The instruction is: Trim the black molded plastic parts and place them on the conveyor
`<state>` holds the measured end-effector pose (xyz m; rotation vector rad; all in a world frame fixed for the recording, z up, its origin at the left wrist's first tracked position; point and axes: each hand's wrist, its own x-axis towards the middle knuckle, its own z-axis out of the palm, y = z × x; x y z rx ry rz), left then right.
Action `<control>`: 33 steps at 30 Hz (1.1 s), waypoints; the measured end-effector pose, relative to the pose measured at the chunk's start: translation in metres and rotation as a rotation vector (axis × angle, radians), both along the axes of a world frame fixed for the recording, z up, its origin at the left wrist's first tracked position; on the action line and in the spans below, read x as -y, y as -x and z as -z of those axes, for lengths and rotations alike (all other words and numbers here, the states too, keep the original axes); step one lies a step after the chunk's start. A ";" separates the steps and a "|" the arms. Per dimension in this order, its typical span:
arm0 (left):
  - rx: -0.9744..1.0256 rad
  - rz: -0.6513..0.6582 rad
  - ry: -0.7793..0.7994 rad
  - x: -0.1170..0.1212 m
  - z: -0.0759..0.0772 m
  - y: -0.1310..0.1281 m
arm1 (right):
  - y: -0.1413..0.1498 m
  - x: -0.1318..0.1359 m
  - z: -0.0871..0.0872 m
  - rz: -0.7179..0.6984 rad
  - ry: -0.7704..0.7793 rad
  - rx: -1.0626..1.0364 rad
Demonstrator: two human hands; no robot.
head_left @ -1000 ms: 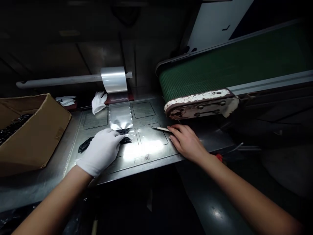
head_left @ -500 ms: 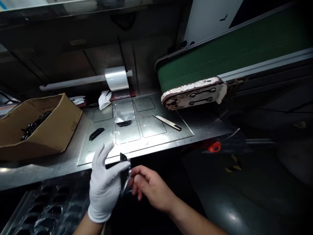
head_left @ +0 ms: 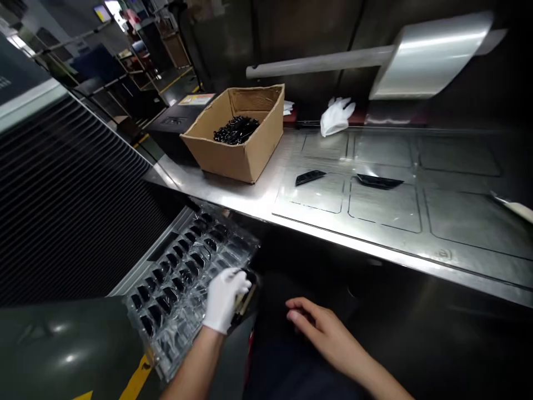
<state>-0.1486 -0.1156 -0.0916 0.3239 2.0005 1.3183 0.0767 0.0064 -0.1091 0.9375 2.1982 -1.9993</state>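
Observation:
My left hand (head_left: 225, 294), in a white glove, is over the right edge of a clear plastic tray (head_left: 166, 350) with many pockets holding dark curved pieces. Its fingers are closed on a small black plastic piece (head_left: 250, 274), mostly hidden and blurred. My bare right hand (head_left: 322, 330) hangs in front of the bench edge, thumb and fingers apart, with nothing visible in it. On the metal bench lie a black plastic part (head_left: 310, 177) and another black part (head_left: 380, 181) beneath the end of a clear film strip.
A cardboard box (head_left: 262, 158) of small black parts stands on the bench beside a black case (head_left: 175, 125). Behind are a film roll (head_left: 433, 55) on a bar and a white glove (head_left: 336, 116). A cutter knife (head_left: 518, 209) lies right. Dark ribbed panelling (head_left: 70, 205) rises left.
The view has swung left and down toward the tray. My left hand has moved away from my right, carrying the black piece to the tray. My right hand has let go.

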 end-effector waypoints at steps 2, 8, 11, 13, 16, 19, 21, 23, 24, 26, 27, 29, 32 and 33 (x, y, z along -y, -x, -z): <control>-0.013 -0.120 0.016 -0.007 0.015 0.038 | -0.004 -0.006 0.005 -0.016 -0.072 0.047; -0.060 -0.079 0.230 -0.058 0.052 0.100 | -0.033 -0.023 0.015 0.012 -0.208 0.093; -0.104 0.059 0.435 -0.072 0.059 0.102 | -0.053 -0.020 0.027 0.088 -0.162 0.128; -0.173 0.146 0.568 -0.076 0.057 0.105 | -0.066 -0.016 0.038 0.146 -0.110 0.144; -0.324 0.249 0.726 -0.083 0.044 0.105 | -0.083 -0.010 0.051 0.223 -0.044 0.155; -0.489 0.337 0.784 -0.088 0.015 0.083 | -0.100 -0.007 0.056 0.310 -0.009 0.154; -0.598 0.413 0.736 -0.090 -0.014 0.056 | -0.111 -0.008 0.055 0.382 -0.017 0.136; -0.700 0.486 0.634 -0.095 -0.045 0.027 | -0.123 -0.014 0.054 0.460 -0.036 0.118; -0.755 0.526 0.527 -0.103 -0.061 0.012 | -0.129 -0.018 0.054 0.500 -0.044 0.112; -0.910 0.663 0.016 -0.131 -0.092 -0.016 | -0.141 -0.026 0.054 0.568 -0.051 0.100; -1.001 0.743 -0.163 -0.153 -0.105 -0.030 | -0.146 -0.030 0.055 0.595 -0.055 0.091; -1.200 0.945 -0.286 -0.208 -0.126 -0.054 | -0.156 -0.034 0.057 0.633 -0.070 0.069; -1.335 1.243 -0.170 -0.289 -0.146 -0.079 | -0.172 -0.031 0.060 0.700 -0.070 0.050; -1.346 1.296 -0.155 -0.309 -0.152 -0.088 | -0.180 -0.028 0.060 0.738 -0.058 0.050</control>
